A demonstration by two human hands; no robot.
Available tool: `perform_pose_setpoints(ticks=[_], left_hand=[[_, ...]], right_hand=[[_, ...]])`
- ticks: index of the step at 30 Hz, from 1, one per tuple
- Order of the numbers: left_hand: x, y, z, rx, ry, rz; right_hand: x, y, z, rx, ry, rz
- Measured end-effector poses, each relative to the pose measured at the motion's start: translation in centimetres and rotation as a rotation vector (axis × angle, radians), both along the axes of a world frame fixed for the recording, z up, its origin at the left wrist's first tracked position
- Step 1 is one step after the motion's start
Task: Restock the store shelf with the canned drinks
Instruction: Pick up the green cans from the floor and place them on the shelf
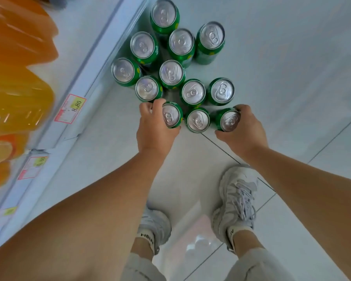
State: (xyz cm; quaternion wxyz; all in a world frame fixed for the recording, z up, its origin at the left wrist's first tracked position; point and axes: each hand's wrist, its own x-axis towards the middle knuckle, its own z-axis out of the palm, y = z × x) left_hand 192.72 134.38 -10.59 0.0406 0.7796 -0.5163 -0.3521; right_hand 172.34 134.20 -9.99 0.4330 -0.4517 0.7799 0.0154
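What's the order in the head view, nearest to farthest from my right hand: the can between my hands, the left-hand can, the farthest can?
1. Can between the hands, just left of the right hand.
2. Left-hand can, gripped by the left hand, further left.
3. Farthest can, far end of the group.

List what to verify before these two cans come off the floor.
1. Left hand grip: fingers and thumb curl round the left-hand can. Ok.
2. Right hand grip: fingers and thumb wrap the right-hand can. Ok.
3. Held cans sealed: both tabs lie flat on closed tops. Ok.
4. Middle can free of both hands: it stands close between them, and contact is unclear. Cannot tell.
5. Free spot on the shelf: only orange bottles show there. Cannot tell.
6. Shoes apart from the cans: Ok.
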Motion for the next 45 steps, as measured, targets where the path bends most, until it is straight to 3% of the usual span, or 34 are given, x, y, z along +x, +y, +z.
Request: perform_pose_setpoints(ticks=[6,16,23,27,35,45], left_hand=[[2.8,1.1,12.0,-0.011,0.266,0.024],[4.7,1.0,47.3,-0.194,0.354,0.081],[7.7,4.4,71.8,-0.478,0.389,0.195],[10.3,8.4,82.6,-0.705,0.405,0.325],[19.5,16.1,93.4,-0.987,0.293,0.467],[33.3,24.8,97.1,-1.077,0.210,0.661]], right_hand=[[-1.0,1.1,12.6,-0.034,0.018,-0.073],[2.4,-1.5,47.2,-0.275,-0.248,-0.032],[7.3,-2.2,71.1,-0.525,-0.515,0.108],[11.1,-1.4,81.6,-0.653,-0.665,0.263],[22.4,2.2,93.9,-0.801,-0.852,0.531],[39.9,6.2,97.6,-0.923,-0.947,0.589]])
